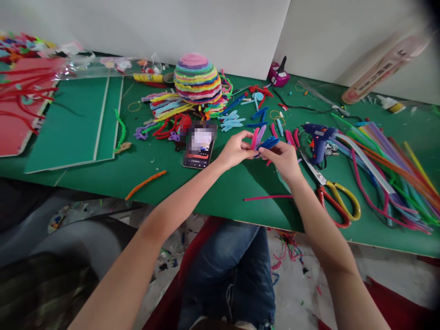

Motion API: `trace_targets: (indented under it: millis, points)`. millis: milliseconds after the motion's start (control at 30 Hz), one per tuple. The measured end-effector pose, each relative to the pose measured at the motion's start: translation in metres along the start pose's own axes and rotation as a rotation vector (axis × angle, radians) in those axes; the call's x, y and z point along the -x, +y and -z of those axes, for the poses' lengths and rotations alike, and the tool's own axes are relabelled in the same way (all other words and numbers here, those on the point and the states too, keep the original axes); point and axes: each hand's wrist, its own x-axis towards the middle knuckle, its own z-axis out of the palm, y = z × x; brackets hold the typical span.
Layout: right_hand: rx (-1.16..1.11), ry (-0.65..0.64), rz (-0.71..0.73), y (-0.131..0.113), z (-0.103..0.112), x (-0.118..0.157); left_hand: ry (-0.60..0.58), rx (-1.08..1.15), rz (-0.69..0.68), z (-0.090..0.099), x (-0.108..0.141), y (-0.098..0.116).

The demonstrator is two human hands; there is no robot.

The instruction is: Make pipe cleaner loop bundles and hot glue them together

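Over the green table, my left hand is closed on a bundle of pink and purple pipe cleaner pieces that stick up past the fingers. Close beside it, my right hand pinches blue pipe cleaner pieces, and the two hands nearly meet. Where the pieces join is hidden by the fingers. A phone with a lit screen lies left of my left hand. Behind the hands are short light-blue pieces and a striped, multicoloured dome.
Right of my hands lie a blue glue gun, open scissors and long pipe cleaners. A pink strand lies near the front edge. Green board, orange strand and bottle are further out.
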Motion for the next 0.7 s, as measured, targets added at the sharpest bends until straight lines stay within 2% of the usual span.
trace_targets:
  millis: [200,367,467,533,700]
  points:
    - [-0.021,-0.028,-0.018,-0.001,0.0,0.001,-0.03,-0.018,-0.031,0.003,0.0,-0.003]
    - [-0.025,-0.026,-0.002,-0.005,0.0,0.001,-0.073,-0.021,0.06,0.004,0.004,0.004]
    - [-0.03,-0.018,-0.008,-0.005,0.001,0.001,-0.05,-0.021,0.1,0.004,0.005,0.008]
    - [-0.035,-0.005,-0.009,-0.004,0.002,0.0,-0.046,-0.02,0.101,0.004,0.005,0.009]
    - [-0.031,0.02,-0.034,-0.001,0.001,0.0,-0.123,-0.012,0.054,0.005,0.004,0.003]
